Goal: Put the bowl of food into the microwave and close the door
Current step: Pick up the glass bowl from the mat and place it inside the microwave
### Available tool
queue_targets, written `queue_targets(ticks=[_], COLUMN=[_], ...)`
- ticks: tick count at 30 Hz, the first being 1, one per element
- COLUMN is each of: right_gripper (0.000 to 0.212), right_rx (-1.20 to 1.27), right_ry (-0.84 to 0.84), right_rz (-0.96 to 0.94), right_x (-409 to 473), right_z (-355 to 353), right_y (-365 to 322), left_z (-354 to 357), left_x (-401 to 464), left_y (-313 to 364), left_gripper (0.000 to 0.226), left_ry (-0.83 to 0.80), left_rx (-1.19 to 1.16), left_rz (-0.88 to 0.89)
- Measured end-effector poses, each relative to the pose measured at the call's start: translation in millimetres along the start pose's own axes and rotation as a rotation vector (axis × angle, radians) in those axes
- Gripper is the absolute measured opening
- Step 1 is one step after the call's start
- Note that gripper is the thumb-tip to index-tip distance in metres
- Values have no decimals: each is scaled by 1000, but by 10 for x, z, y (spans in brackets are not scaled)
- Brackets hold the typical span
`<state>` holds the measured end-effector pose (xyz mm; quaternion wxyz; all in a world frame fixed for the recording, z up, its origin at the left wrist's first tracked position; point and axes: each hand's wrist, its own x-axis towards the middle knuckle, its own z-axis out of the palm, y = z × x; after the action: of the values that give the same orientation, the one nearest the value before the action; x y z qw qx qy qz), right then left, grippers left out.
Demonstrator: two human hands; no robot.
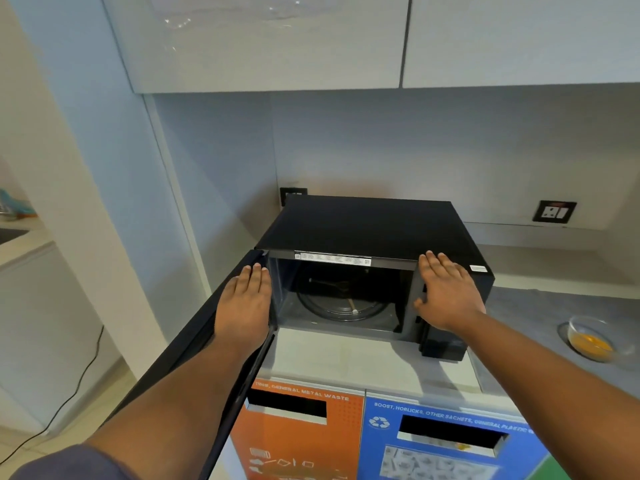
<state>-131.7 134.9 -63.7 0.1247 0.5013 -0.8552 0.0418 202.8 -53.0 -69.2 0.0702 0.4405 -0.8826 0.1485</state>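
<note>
A black microwave [363, 226] stands on the counter with its door [194, 348] swung wide to the left. Inside, the glass turntable [341, 304] has nothing on it. My left hand [244, 306] lies flat on the door's inner edge near the hinge, fingers together. My right hand [446, 292] rests flat, fingers spread, against the microwave's control panel at the right front. A clear glass bowl of yellow food [590, 337] sits on the grey counter to the right of the microwave, apart from both hands.
White wall cabinets [263, 43] hang overhead. A wall socket [554, 212] is behind on the right. Below the counter are an orange waste bin front [294, 441] and a blue one [443, 445]. A black cable [74, 396] trails on the floor at left.
</note>
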Motion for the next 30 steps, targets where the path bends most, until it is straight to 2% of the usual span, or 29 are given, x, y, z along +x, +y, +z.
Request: queue_targets(ticks=[3,5,9,12,18,22,25,30], right_gripper=[91,86,78,76,73,71,70,68], right_rx=[63,155,213,190,150,171,245,522], right_ry=[38,123,236,273,312,314,339,354], right_rz=[-21,5,96,159,263,339,359,490], right_x=[-120,-254,-563,-817,-1146,-1293,-1320,-1191], right_z=[5,20,31,41,108,300,492,1013], right_y=[-43,-58,63,359,1131,1824,2288,3224], left_z=[90,153,152,35,-229,-294,-264,7], left_x=[63,110,244,293,353,391,425,735], left_y=[108,270,780,1387,2688,3670,4317,5462], left_gripper=[92,87,79,74,76,76,74,71], left_ry=[19,76,283,384,411,396,320,15], left_rx=[-103,-144,-218,-308,-475,-553,-648,-1037], left_rz=[87,184,439,603,809,931,943,730])
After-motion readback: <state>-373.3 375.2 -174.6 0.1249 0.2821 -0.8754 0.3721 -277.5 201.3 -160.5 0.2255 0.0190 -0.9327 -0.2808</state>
